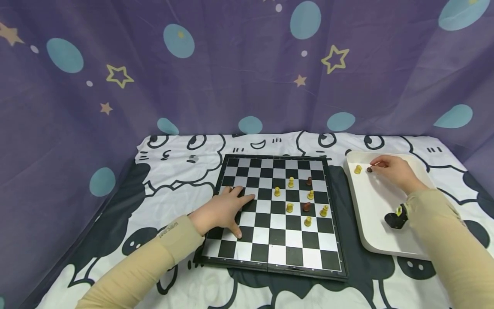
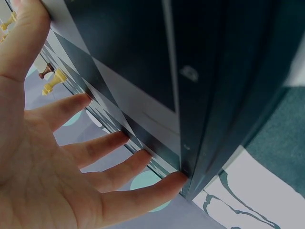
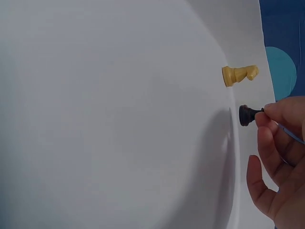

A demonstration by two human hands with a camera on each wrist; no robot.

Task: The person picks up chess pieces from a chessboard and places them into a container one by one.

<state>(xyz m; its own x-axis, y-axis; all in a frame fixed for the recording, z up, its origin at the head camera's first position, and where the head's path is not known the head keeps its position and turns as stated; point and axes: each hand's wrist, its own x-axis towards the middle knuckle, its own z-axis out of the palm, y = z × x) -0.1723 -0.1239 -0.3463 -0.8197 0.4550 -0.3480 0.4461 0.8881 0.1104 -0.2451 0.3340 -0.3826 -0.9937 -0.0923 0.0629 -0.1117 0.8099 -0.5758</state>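
My left hand (image 1: 225,209) rests with its fingers spread on the left side of a black-and-white chessboard (image 1: 278,222); it holds nothing. In the left wrist view, that hand's fingertips (image 2: 119,138) touch the squares near the board's edge. Over the far left part of a white tray (image 1: 380,201), my right hand (image 1: 397,171) pinches a dark chess piece (image 3: 246,116) between thumb and forefinger. Fingers cover that piece's top, so its kind is unclear. Beside it, in the tray, is a yellow knight (image 3: 239,75).
On the board's right half stand several yellow pieces (image 1: 289,207) and two reddish-brown ones, one nearer (image 1: 306,207) and one farther back. A black item (image 1: 396,219) shows at my right cuff. A patterned cloth (image 1: 185,163) lies underneath; a purple curtain (image 1: 239,77) hangs behind.
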